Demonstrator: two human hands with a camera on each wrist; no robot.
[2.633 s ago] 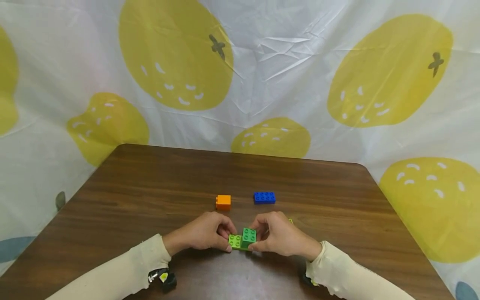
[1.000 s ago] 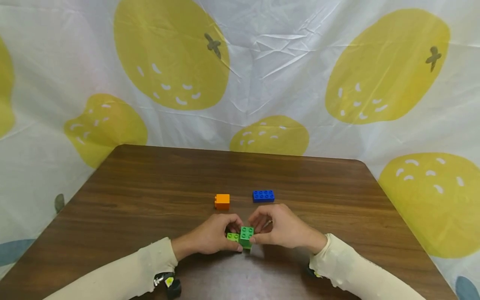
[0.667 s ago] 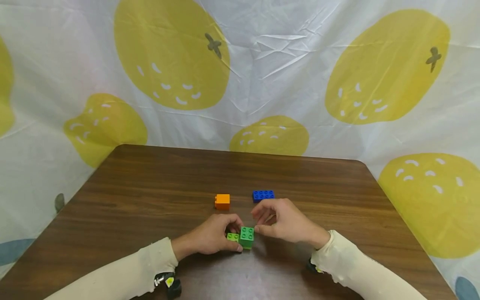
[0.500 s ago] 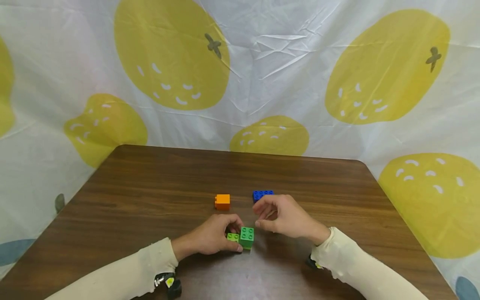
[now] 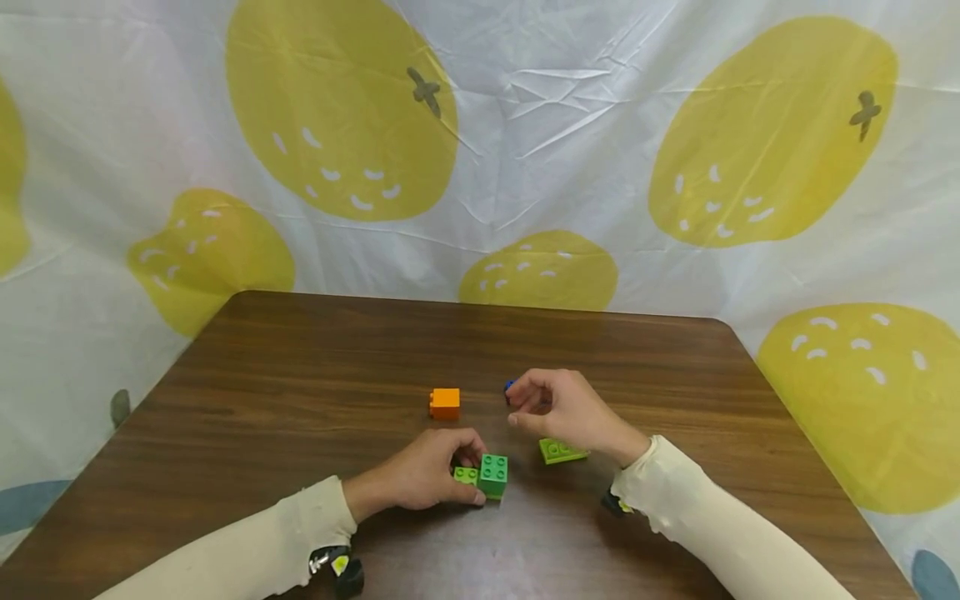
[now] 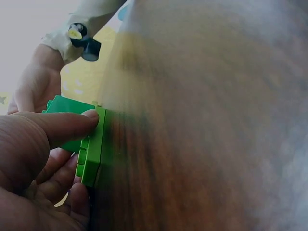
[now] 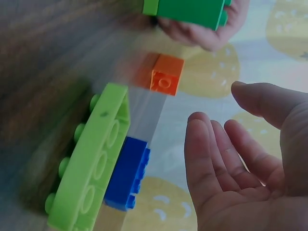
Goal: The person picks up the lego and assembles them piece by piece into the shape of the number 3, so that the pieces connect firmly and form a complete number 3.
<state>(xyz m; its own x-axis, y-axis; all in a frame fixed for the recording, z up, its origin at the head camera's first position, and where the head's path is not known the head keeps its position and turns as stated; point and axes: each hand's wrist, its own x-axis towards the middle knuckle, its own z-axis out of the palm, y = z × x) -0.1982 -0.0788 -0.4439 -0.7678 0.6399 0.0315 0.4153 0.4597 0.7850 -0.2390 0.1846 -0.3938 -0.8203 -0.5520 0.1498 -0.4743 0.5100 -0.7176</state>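
The left hand (image 5: pixel 420 469) pinches a flat lime-green brick (image 5: pixel 466 475) between thumb and fingers; a green brick (image 5: pixel 493 474) sits on that brick's right end. In the left wrist view the thumb of the left hand (image 6: pixel 43 144) lies across the lime-green brick (image 6: pixel 94 151). Nothing is between the thumb and fingers of the right hand (image 5: pixel 570 408), which hovers over a blue brick (image 5: pixel 510 387) and hides most of it in the head view. A second lime-green brick (image 5: pixel 561 451), lying on its side in the right wrist view, is below the right hand.
On the wooden table (image 5: pixel 337 350) an orange brick (image 5: pixel 446 404) lies behind the left hand, its studs facing left. A white cloth (image 5: pixel 525 183) with yellow fruit shapes hangs behind the table.
The right hand has let go of the green brick and moved back over the blue brick, uncovering the second lime-green brick. The left hand with its bricks shifted slightly right, then stayed.
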